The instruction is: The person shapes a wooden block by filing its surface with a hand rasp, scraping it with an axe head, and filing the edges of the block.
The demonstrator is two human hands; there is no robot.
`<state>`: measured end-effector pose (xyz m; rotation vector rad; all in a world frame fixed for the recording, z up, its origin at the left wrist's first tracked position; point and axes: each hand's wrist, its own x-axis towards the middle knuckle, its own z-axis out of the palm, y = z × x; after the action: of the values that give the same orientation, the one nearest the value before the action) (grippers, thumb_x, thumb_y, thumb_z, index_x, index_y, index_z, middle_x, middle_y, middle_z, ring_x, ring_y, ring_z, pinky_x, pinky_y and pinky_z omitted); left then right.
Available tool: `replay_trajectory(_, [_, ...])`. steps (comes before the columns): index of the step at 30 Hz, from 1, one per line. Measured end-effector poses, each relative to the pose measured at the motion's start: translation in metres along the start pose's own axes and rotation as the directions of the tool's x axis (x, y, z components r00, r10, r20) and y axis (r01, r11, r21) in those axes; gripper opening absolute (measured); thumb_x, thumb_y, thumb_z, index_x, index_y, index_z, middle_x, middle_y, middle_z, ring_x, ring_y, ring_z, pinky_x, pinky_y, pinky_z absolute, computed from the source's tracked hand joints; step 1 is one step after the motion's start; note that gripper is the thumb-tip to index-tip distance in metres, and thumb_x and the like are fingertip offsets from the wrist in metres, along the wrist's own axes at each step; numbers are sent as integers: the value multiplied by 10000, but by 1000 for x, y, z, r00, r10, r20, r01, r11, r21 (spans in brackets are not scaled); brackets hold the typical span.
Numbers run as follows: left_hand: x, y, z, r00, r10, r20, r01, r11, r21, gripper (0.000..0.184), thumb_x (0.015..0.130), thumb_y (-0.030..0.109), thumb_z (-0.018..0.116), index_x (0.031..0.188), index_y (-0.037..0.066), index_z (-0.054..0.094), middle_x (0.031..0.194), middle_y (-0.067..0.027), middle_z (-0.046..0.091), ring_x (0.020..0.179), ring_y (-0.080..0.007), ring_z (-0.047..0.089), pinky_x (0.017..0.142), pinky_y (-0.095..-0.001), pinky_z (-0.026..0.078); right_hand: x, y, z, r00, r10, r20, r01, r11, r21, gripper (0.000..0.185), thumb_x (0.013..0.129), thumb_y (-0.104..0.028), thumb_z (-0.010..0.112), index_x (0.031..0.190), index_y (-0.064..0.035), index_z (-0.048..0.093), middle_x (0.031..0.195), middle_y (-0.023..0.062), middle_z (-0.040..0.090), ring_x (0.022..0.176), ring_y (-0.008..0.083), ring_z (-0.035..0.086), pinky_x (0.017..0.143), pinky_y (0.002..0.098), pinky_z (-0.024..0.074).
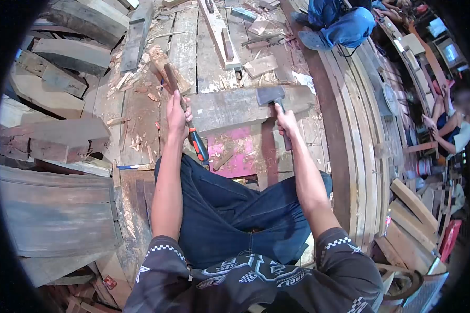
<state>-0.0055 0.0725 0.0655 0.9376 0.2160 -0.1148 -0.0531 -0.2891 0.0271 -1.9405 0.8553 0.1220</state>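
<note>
By rough timber [230, 110], left grip [177, 116] clasps a chisel [197, 145], right grip [286, 121] a blocky hammer [270, 95].

Wooden plank floor [184, 49], stacked timber [73, 55]

Chisel [198, 145] left of hammer [270, 95], plank [227, 108] ahead, timbers [57, 140] far left, beams [356, 125] right.

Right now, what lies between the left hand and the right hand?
In the head view, a weathered wooden board spans the stretch between the left hand and the right hand.
</note>
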Motion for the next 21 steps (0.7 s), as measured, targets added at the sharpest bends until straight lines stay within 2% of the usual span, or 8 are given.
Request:
replay_trajectory(1, [2,-1,0,1000,0,3,0,1000,2,321,1034,375,450,914,79,485,809,-28,507,483,-66,392,397,-203,306,-8,-8,8,1000,-7,-14,7,999,-32,578,931,-542,560,639,-58,445,528,29,474,379,121,453,305,293,347])
replay_trajectory(2, [2,-2,0,1000,1,5,-1,1000,5,320,1033,376,454,916,81,485,806,-25,502,484,-66,391,398,-204,306,-2,-1,18,998,-70,3,70,998,-3,662,913,-577,564,656,33,550,516,67,522,381,181,512,323,339,398])
replay_trajectory(4, [-2,-2,2,1000,-5,-23,5,1000,18,330,1030,383,460,916,75,488,797,-19,493,481,-66,387,397,-207,299,-5,-2,35,1000,-23,6,23,996,-91,670,911,-585,562,636,25,529,517,74,534,378,180,511,327,339,400])
replay_trajectory(5, [-2,0,4,999,-2,-33,3,1000,26,335,1028,386,463,916,72,489,793,-17,488,480,-66,385,397,-208,296,-7,-2,39,997,-48,58,51,997,-55,649,917,-582,555,658,12,524,530,64,534,367,169,498,336,329,404])
replay_trajectory(6, [-3,-1,2,999,-3,-38,4,999,32,344,1026,390,466,913,67,491,782,-15,482,479,-67,383,397,-210,294,-15,-10,37,980,35,196,-54,994,93,603,925,-568,555,700,-10,530,553,43,534,374,155,500,349,327,409])
replay_trajectory(8, [-2,-1,-1,999,-7,-43,9,998,57,361,1023,399,471,907,57,493,759,-13,470,477,-67,378,397,-213,290,-18,-15,31,964,7,265,-44,990,134,541,929,-531,577,752,-20,555,571,28,533,393,143,512,361,330,413])
replay_trajectory(15, [1,-3,-6,1000,-6,-26,7,998,60,396,1018,420,475,932,34,502,785,-34,495,490,-70,388,404,-216,299,-28,-25,20,963,-156,219,170,984,-45,501,949,-481,572,807,-4,623,551,60,582,433,143,559,426,313,446])
replay_trajectory(21, [-4,2,3,999,22,-33,-19,997,81,397,1036,419,424,863,65,479,682,-4,444,446,-65,373,388,-223,287,-43,-22,12,966,-211,151,192,973,127,494,958,-476,561,754,-27,574,538,52,560,409,143,536,407,316,428])
